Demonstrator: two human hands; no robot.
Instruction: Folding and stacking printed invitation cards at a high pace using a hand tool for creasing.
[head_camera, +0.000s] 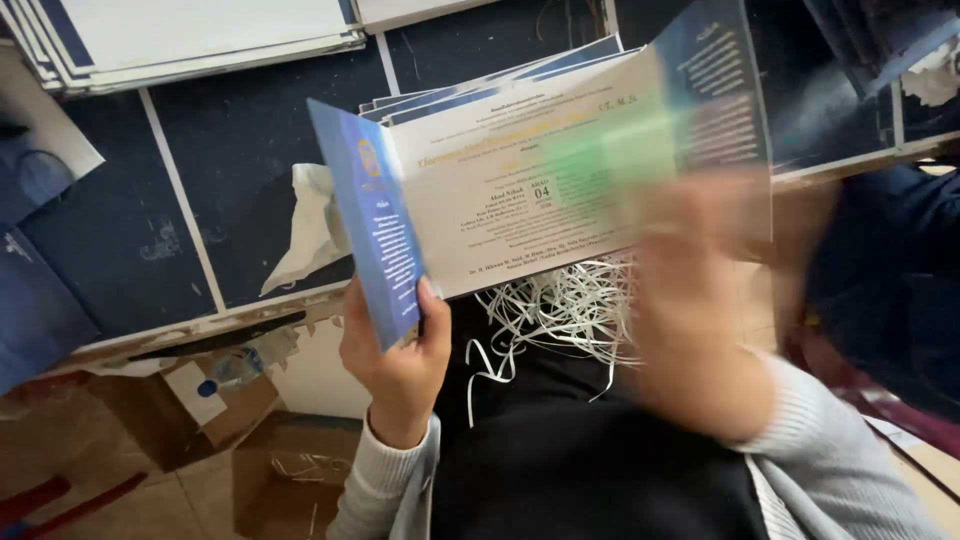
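Observation:
A folded card (500, 190), cream inside with blue flaps at both ends, is held open above my lap. My left hand (395, 350) grips its left blue flap, thumb in front and fingers behind. My right hand (700, 300) is blurred by motion in front of the card's right part, with a smeared green shape (610, 155) above it. Whether the right hand grips anything cannot be told. More cards of the same kind (480, 85) lie stacked behind on the dark table (240, 160).
A heap of thin white paper strips (555, 310) rests on my lap. A crumpled white tissue (310, 225) lies at the table edge. Stacked white-and-blue sheets (190, 40) sit at the far left. Cardboard boxes (290, 470) and a plastic bottle (240, 365) are on the floor below.

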